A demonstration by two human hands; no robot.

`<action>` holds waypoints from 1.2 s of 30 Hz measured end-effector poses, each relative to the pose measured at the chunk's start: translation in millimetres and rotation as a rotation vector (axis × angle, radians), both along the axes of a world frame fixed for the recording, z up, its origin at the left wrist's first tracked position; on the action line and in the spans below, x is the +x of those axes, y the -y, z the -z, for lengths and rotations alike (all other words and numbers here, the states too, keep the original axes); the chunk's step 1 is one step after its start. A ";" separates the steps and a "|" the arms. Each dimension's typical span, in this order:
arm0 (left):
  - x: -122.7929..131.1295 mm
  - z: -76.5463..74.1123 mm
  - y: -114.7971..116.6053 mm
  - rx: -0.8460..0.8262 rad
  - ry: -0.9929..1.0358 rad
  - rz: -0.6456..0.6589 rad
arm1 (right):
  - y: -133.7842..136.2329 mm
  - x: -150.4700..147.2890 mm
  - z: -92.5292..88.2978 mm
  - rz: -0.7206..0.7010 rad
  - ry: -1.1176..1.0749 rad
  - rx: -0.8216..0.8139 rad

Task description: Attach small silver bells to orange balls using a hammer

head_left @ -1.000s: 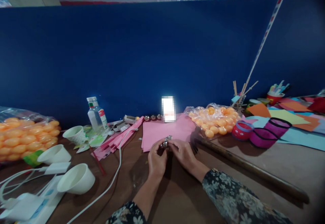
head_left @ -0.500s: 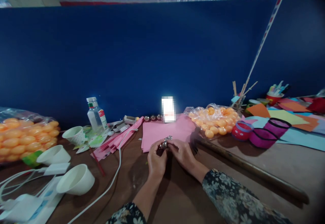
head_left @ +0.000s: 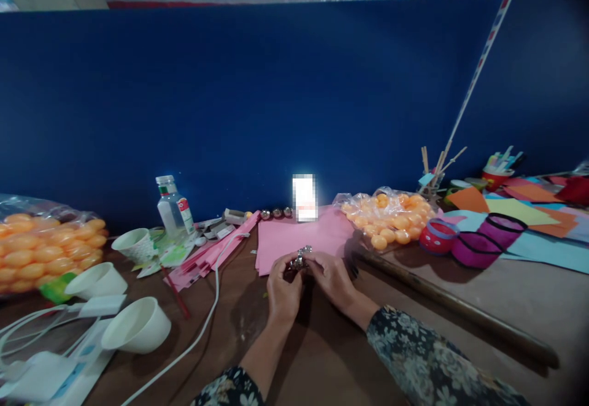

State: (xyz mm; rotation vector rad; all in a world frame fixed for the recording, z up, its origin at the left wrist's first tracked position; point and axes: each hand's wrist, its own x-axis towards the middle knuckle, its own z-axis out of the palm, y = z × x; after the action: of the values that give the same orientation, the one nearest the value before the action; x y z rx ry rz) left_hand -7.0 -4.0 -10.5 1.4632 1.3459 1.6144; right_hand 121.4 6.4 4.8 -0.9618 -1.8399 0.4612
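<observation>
Between both my hands is a small, shiny silver metal piece (head_left: 301, 259) with a knobbly outline; its exact kind is too small to make out. The fingers and thumb of my left hand (head_left: 284, 289) are closed on its left side. From the right, my right hand (head_left: 332, 277) pinches it with the fingertips, which partly cover it. Both hands are just over the near edge of a stack of pink paper (head_left: 299, 234). Three shiny dark metal balls (head_left: 277, 213) lie in a row behind the stack, left of a bright, blurred-out upright panel (head_left: 304, 197).
A long wooden-handled tool (head_left: 460, 302) lies right of my hands. Bagged orange balls (head_left: 391, 219) sit behind it, near purple cloth cuffs (head_left: 478, 249). Leftward are a white cable (head_left: 214, 298), paper cups (head_left: 137, 326), a clear bottle (head_left: 175, 210) and a power strip (head_left: 78, 366).
Almost nothing differs. Both hands keep hold of the silver metal piece in the same place, and the view has shifted very slightly.
</observation>
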 end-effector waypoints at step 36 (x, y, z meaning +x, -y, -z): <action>1.1 -2.8 1.0 -0.067 0.027 0.003 | -4.2 -0.6 5.0 0.039 0.072 0.049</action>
State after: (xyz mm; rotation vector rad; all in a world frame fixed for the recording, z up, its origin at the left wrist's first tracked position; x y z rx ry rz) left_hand -5.9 -5.0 -7.7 1.3982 1.3686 1.5662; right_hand 120.7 10.6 -0.2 -0.9902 -1.8853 0.3601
